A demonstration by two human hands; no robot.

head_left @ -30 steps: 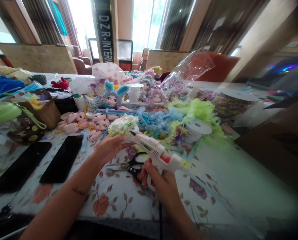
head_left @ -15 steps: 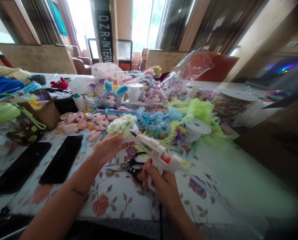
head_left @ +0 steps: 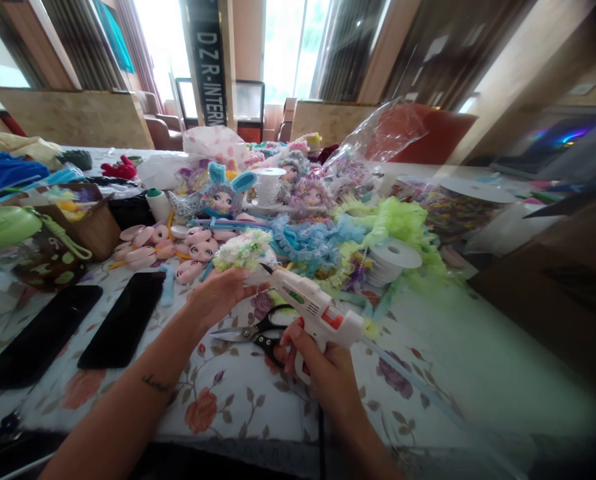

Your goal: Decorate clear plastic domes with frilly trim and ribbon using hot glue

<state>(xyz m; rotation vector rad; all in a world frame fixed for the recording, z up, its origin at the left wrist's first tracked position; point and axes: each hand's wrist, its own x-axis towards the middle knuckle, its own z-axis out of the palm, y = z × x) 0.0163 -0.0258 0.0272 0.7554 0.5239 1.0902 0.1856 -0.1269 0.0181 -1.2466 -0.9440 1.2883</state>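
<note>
In my right hand (head_left: 323, 370) is a white glue gun (head_left: 311, 308), its fingers wrapped round the handle. A clear glue stick (head_left: 403, 370) trails from the gun's back end. My left hand (head_left: 224, 293) grips a white and pale green lace ruffle piece (head_left: 243, 251), partly hidden by the fingers. The gun's dark nozzle points at the right edge of this ruffle; whether they touch I cannot tell. Scissors with black handles (head_left: 253, 333) lie on the flowered tablecloth (head_left: 228, 413), under and between my hands.
Two black phones (head_left: 123, 320) lie at the left. Pink doll heads (head_left: 198, 245) are heaped behind my left hand. Beyond are blue lace (head_left: 313, 240), lime green tulle (head_left: 393, 223), a white spool (head_left: 391, 260) and a blue-eared doll (head_left: 222, 197). A cardboard box (head_left: 553, 280) stands at right.
Both hands stay almost in place. The ruffle piece looks very slightly shifted or turned, and the glue gun hardly moves.
</note>
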